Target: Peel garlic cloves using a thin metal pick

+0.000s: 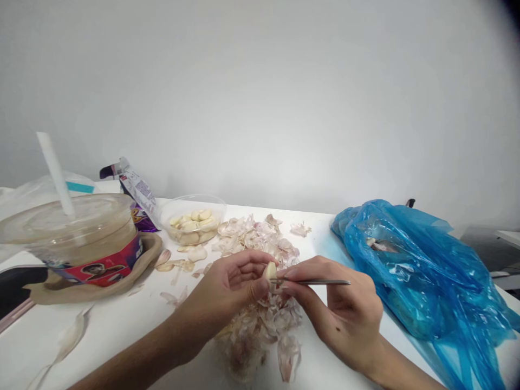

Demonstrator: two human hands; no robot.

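Observation:
Between the thumb and fingers of my left hand [239, 279] is a pale, peeled garlic clove [269, 270]. My right hand [341, 309] pinches a thin metal tool [320, 281], perhaps a small knife; its tip lies against the clove, and its exact kind is hard to make out. Below and behind both hands spreads a heap of papery garlic skins [260, 238]. A clear plastic bowl [168, 208] with several peeled cloves [197, 221] stands beyond my left hand. One unpeeled clove [163, 257] lies to the left of the skins.
At the left, a large drink cup [101, 238] with a white straw [54, 170] sits in a cardboard holder [150, 252]. Behind it is a purple wrapper [142, 189]. A dark phone [18, 290] lies at the left edge. A blue plastic bag [422, 271] fills the right side.

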